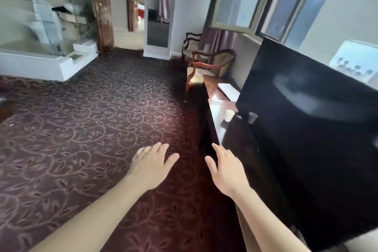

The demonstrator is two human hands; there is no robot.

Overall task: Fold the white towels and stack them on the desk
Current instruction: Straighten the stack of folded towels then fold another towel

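While both arms reach forward, I see my left hand [150, 166] and my right hand [227, 170] held palm-down with fingers spread and nothing in either, hanging apart from each other above the patterned dark carpet [92, 125]. No writing or label is sharp enough for me to read anywhere in this view. The desk [219, 106] runs along the right, its long front edge just beside my right hand, and a large black screen [306, 118] fills much of its top. Near the screen's lower edge stands a pale cup [229, 115]. Farther back on the desk lies something flat and white [229, 90], possibly a folded towel, though blur keeps me from being sure. Beyond the desk's far end sit two wooden armchairs [206, 63]. Open carpet stretches left toward a white low wall [49, 65].
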